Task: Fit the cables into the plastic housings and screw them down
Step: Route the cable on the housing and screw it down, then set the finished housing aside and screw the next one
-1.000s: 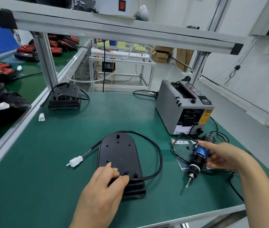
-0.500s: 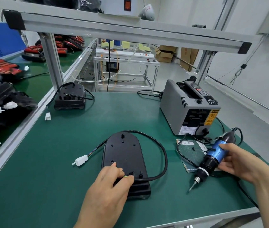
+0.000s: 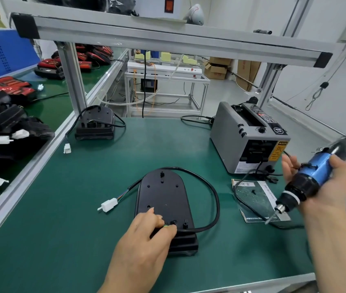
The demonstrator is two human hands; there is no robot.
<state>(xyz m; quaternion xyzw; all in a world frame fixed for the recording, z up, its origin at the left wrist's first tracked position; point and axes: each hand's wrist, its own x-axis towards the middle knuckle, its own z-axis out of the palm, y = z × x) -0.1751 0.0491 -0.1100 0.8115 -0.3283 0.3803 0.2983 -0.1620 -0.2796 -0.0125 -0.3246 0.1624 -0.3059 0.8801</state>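
A flat black plastic housing point(image 3: 163, 197) lies on the green mat in front of me. Its black cable point(image 3: 208, 187) loops round the right side and ends in a white connector point(image 3: 109, 204) on the left. My left hand point(image 3: 146, 235) rests on the housing's near end, thumb and finger pinching something small and greenish beside a screw hole. My right hand point(image 3: 324, 182) grips a blue and black electric screwdriver point(image 3: 307, 180), held in the air right of the housing, its bit pointing down and to the left.
A grey tape dispenser point(image 3: 246, 140) stands at the back right. A small dark tray point(image 3: 256, 197) with a screw lies under the screwdriver. A second housing point(image 3: 95, 125) sits at the back left. The left bench carries several black and red parts point(image 3: 9, 115).
My right hand has closed round the screwdriver and lifted it off the mat, raising it up and to the right. My left hand has stayed on the housing.
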